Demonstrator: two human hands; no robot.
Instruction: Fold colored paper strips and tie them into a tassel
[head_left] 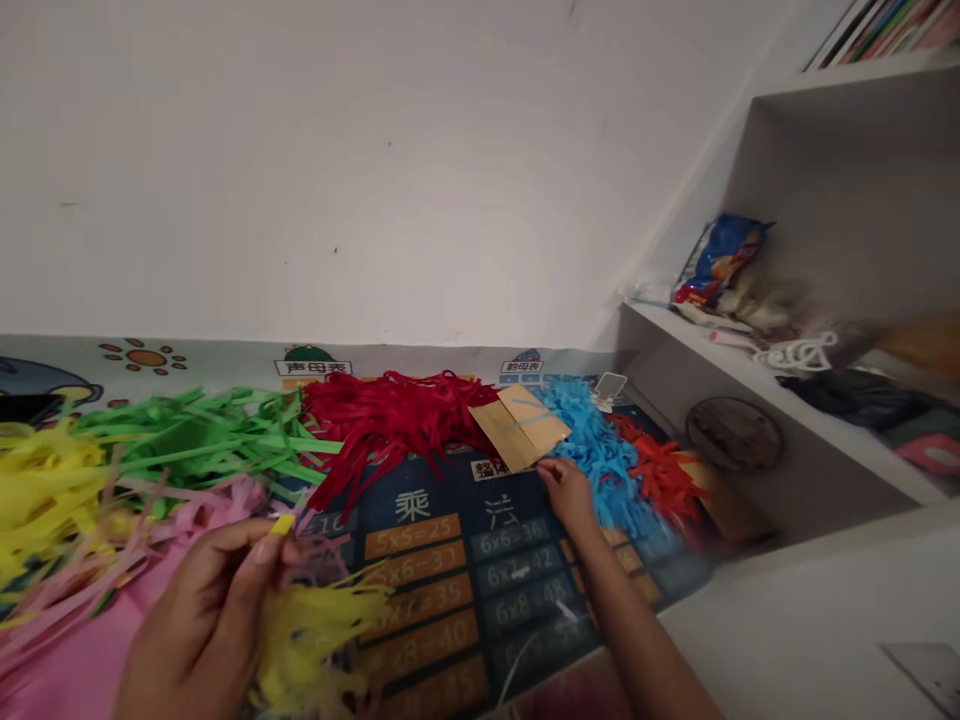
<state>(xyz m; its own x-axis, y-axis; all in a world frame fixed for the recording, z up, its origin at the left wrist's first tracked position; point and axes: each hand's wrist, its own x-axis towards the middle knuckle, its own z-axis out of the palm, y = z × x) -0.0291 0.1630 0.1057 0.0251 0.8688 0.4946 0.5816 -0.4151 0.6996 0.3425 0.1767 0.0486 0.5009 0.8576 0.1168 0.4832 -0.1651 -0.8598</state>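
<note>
Yellow, the paper tassel (315, 630) hangs over the tabletop (450, 490), its top pinched in the left hand (202, 610), seemingly so the strips fall loose, while the right hand (568, 495) curls by the cardboard's (511, 440) near edge (I cannot tell if gripping)

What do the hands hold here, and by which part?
Left hand: yellow paper tassel, pinched at its top end. Right hand: at the near edge of the cardboard; grip unclear.
</note>
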